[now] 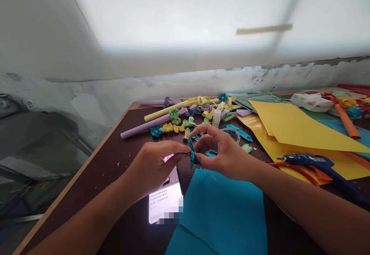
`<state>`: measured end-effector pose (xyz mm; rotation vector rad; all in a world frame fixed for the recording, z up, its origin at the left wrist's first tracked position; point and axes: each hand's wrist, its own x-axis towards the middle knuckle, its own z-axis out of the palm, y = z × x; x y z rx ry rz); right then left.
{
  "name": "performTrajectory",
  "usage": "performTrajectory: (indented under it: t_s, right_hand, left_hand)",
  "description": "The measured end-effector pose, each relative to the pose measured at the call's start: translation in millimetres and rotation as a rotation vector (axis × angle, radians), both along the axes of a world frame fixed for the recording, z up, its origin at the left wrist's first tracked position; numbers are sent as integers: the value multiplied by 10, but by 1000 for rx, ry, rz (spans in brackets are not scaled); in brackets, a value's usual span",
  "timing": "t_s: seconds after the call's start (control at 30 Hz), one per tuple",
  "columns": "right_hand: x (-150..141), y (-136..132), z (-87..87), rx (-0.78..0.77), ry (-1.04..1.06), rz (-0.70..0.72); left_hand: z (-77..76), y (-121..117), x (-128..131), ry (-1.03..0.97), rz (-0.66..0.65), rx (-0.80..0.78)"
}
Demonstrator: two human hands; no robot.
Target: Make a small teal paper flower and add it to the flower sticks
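A small piece of folded blue paper (192, 153) is held up between my two hands above the table. My left hand (154, 160) is closed, its thumb and forefinger pinching the paper's left side. From the right, my right hand (219, 149) grips the same piece between thumb and fingers, and the fingers hide part of it. Below lies a large blue paper sheet (225, 208) with a crease near its front. A lit phone (166, 205) rests on the table, partly under my left hand.
Behind my hands lie purple (153, 126) and yellow paper rolls (167, 110), crumpled paper flowers (174, 114) and a small glue bottle (216, 116). Yellow sheets (303, 128), a dark blue glue gun (320, 162) and an orange roll (347, 120) are at right. A wall stands behind the table.
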<state>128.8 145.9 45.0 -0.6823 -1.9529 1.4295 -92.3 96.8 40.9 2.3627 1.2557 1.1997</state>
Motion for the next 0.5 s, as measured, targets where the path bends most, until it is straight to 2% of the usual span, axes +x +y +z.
performTrajectory:
  t_s: [0.13,0.27,0.33,0.4,0.5]
  right_hand:
    - [30,-6,32,-19,10,32]
    - [15,56,6,-63,66,43]
    - [-8,75,-23,38,71,-79]
    - [-23,77,-55,214,31,-219]
    - [-9,62,-98,395,-56,-296]
  left_hand:
    - [-7,-28,-3,2,-1,67]
    - [-36,-45,29,-11,103,126]
    - [19,-38,30,-5,172,104]
    - [140,-25,-2,8,236,32]
    - [363,-13,-127,106,237,-78]
